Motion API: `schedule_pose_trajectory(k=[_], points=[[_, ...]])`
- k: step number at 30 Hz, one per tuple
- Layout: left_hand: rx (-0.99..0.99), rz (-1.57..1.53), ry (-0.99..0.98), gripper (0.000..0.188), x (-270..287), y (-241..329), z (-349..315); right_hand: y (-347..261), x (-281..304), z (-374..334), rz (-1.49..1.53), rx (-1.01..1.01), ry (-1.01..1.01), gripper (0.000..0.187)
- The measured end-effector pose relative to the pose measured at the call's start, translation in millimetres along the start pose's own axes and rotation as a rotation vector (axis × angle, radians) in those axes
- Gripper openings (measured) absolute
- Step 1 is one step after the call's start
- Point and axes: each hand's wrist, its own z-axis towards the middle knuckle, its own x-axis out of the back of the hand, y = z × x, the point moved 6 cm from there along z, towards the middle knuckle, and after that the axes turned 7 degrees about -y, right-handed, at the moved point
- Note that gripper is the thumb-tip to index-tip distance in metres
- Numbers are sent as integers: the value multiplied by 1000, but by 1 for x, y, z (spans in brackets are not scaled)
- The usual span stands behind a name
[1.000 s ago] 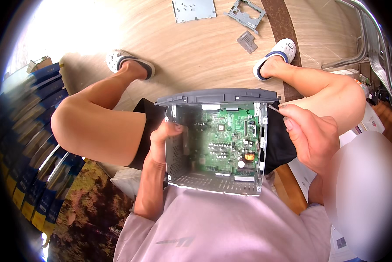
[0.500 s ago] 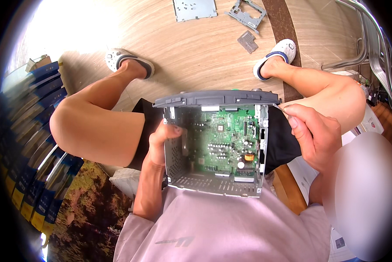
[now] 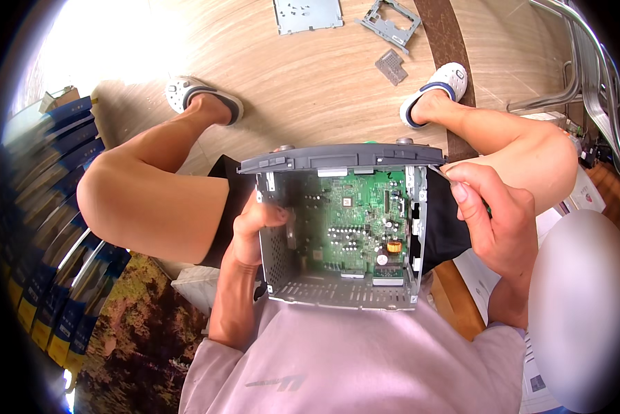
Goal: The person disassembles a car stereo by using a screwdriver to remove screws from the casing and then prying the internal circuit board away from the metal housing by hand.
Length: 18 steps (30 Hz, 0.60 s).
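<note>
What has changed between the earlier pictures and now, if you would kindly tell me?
The opened device has tipped slightly, bringing round knobs into view beyond its dark front panel. Nothing was taken hold of or let go: the left hand still grips the device's left side, and the right hand still holds a thin tool near the panel's right end. The metal pieces on the floor stayed put.

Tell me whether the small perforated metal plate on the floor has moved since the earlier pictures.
No: the perforated plate lies in the same spot, left of the brown floor strip.
</note>
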Motion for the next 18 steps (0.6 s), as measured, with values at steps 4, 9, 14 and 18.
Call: schedule_pose_trajectory(k=[4, 9, 14, 18], points=[[-5, 58, -36, 73, -3, 3, 1, -12, -6, 4, -49, 52, -29, 11], [0, 121, -23, 72, -6, 9, 2, -12, -12, 1, -32, -32, 36, 12], [-16, 114, -43, 75, -4, 4, 2, -12, -18, 2, -57, -2, 68, 11], [-18, 58, -49, 78, 1, 0, 1, -15, -18, 9, -47, 73, 116, 11]])
